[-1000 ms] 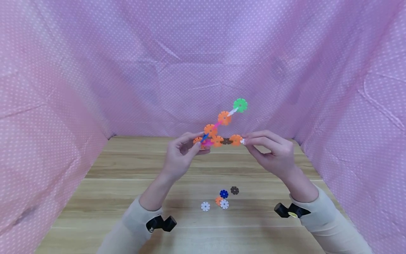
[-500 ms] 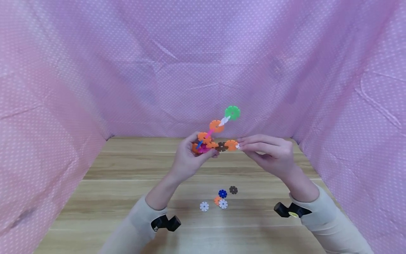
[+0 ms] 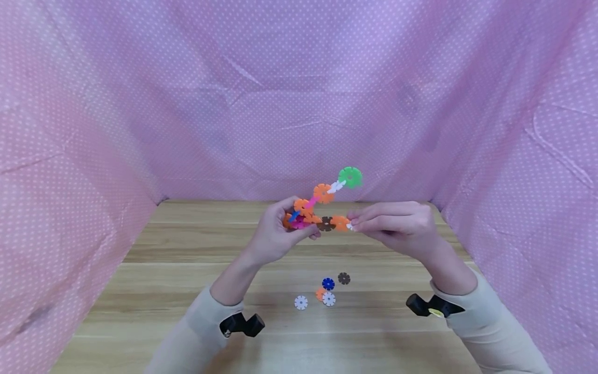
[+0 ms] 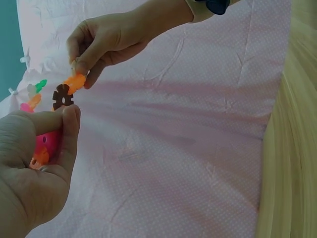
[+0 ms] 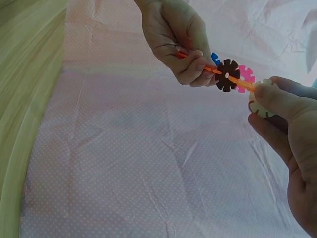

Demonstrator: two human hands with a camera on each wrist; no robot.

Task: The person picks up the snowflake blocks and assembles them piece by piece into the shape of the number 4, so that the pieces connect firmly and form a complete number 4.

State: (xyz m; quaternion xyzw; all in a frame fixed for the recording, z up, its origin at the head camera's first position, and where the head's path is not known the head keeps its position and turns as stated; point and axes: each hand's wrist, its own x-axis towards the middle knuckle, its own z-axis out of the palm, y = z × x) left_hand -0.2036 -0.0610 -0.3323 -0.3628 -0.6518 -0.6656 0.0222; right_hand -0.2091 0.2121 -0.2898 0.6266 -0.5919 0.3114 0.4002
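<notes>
Centre frame, the left hand point(image 3: 279, 235) curls round a chain of slotted discs point(image 3: 323, 194); the right hand point(image 3: 403, 228) pinches a white disc point(image 5: 261, 106) at its lower-right end, seemingly joining it; next likely needs aligned, firm pressure

Those discs point(image 3: 355, 179) look like smooth plastic from here; tabletop point(image 3: 159, 291) is wood-grained, faintly glossy; drapes point(image 3: 299, 117), creased cloth; sleeves point(image 3: 490, 324), matt fabric

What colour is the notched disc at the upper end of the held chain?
The notched disc is green, best seen in the head view.
</notes>
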